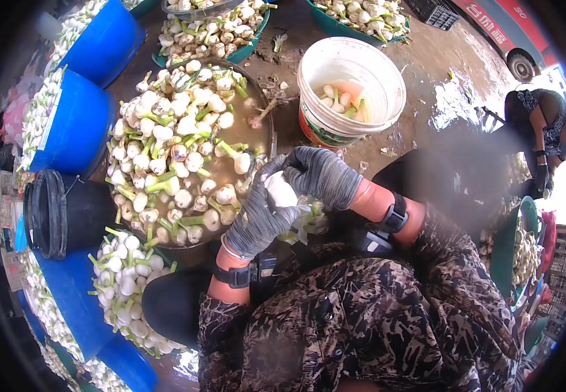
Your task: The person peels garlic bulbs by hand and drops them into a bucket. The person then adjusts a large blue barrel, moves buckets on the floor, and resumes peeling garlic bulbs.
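Observation:
A white garlic bulb [281, 190] sits in my gloved left hand [257, 219], whose fingers wrap around it from below. My right hand [325, 175], in a grey glove too, is closed with curled fingers against the top of the same bulb; its fingertips are partly hidden. Just left of my hands, a wide round pan [271, 124] holds many garlic bulbs [165, 157] with cut green stems in murky water. Past my right hand stands a white bucket [309, 98] with several bulbs at its bottom. Loose peeled skins [306, 225] show below my hands.
Blue tubs [80, 124] heaped with garlic line the left, beside a black bucket [80, 212]. A pile of clean bulbs [129, 281] lies near my left knee. Green basins [335, 26] stand at the back. Another person [544, 124] bends over at right, near a red vehicle [505, 29].

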`<state>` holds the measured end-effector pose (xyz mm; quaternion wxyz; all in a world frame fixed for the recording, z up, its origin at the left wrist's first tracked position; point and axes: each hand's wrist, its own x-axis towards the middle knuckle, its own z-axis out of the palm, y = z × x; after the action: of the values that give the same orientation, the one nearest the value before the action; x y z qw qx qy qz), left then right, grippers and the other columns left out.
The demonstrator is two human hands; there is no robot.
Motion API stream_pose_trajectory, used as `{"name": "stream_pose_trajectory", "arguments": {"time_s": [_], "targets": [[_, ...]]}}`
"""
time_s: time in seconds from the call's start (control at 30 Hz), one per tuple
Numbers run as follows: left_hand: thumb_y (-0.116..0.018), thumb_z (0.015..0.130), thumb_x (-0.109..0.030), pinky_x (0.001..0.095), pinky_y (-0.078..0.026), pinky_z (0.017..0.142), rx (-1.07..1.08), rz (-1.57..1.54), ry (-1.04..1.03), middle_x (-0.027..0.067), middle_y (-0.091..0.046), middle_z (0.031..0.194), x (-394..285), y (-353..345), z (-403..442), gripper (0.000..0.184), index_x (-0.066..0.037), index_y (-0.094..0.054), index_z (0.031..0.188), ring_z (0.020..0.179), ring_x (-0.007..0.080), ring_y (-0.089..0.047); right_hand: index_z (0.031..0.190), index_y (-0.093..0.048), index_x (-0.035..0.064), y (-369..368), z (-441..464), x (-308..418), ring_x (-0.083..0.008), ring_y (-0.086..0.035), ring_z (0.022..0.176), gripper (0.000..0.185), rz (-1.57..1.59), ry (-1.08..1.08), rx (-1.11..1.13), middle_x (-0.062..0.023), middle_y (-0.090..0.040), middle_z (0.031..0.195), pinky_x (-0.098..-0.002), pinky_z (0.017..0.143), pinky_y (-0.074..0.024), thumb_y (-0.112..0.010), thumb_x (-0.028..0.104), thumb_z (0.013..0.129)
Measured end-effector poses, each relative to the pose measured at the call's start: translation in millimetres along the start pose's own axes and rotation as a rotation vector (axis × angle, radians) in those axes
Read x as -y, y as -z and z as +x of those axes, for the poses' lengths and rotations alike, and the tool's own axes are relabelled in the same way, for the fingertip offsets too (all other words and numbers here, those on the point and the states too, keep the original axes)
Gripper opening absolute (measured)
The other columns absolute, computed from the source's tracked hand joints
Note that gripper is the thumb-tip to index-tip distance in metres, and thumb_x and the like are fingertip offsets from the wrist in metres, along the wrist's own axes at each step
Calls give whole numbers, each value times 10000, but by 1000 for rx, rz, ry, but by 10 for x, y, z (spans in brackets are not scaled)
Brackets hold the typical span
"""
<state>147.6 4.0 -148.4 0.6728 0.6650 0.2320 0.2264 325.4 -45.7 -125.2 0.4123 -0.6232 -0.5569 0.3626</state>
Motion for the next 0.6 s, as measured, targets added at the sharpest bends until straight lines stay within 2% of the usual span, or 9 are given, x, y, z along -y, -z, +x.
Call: {"name": "stream_pose_trajectory", "arguments": {"time_s": [0.17,0.27,0.3,0.37,0.4,0.43,0.5,0.53,0.6], "targets": [[-685,848,-163,328,-435,994,-25,-388,91,127,-489,1308,-38,-56,12,700,-20,-315,1424,1162,202,-501,891,-583,59,59,-80,115,-385,-597,738,131,-397,321,-171,-172,-594,786,-457,652,-489,-630,105,777],[-599,838,-64,361,-438,1006,-155,412,-88,185,-536,1257,-62,-101,27,594,-7,-383,1389,1136,284,-550,903,-593,32,-6,-54,19,-384,-618,783,128,-391,140,-199,-177,-634,808,-444,690,-502,-612,131,825],[-599,838,-64,361,-438,1006,-152,410,-86,185,-536,1257,-80,-123,23,594,-7,-383,1389,1136,284,-550,903,-593,32,1,-21,-95,-384,-618,783,128,-392,135,-200,-177,-634,808,-444,690,-502,-612,131,825],[-563,817,-18,366,-437,1009,-170,454,-141,189,-539,1251,-102,-147,14,590,-7,-390,1382,1129,311,-551,931,-613,2,78,78,-283,-382,-634,825,184,-145,-163,-124,-190,-666,848,-422,720,-511,-598,175,873],[-553,866,-60,346,-451,992,-211,402,-238,159,-542,1260,-129,-175,36,519,-9,-414,1364,1122,264,-556,953,-624,-18,160,105,-260,-384,-638,843,252,-61,-294,-47,-213,-671,864,-404,750,-512,-587,226,901],[-553,866,-60,346,-451,992,-211,404,-240,159,-542,1260,-117,-162,38,519,-9,-414,1364,1122,264,-556,958,-620,-19,196,143,-383,-391,-631,835,255,-82,-273,28,-216,-661,842,-420,753,-504,-581,225,893],[-547,918,-136,311,-484,928,-319,-317,-45,119,-559,1229,-31,-117,46,428,-9,-470,1319,1059,193,-576,946,-633,0,183,151,-573,-400,-625,840,231,-367,-109,273,-223,-657,843,-432,753,-496,-569,213,885],[-545,946,-205,259,-512,797,-379,-410,7,78,-590,1140,57,-97,50,354,-4,-542,1237,933,121,-595,968,-632,13,141,57,-450,-401,-625,862,227,-397,-91,373,-226,-659,890,-430,757,-496,-572,211,876],[-492,975,-211,273,-520,614,-419,-645,93,86,-638,935,150,32,82,316,2,-549,1201,737,145,-618,1019,-619,24,54,-68,-228,-375,-627,900,281,-553,-172,638,-220,-651,1000,-420,782,-496,-620,257,863]]}}
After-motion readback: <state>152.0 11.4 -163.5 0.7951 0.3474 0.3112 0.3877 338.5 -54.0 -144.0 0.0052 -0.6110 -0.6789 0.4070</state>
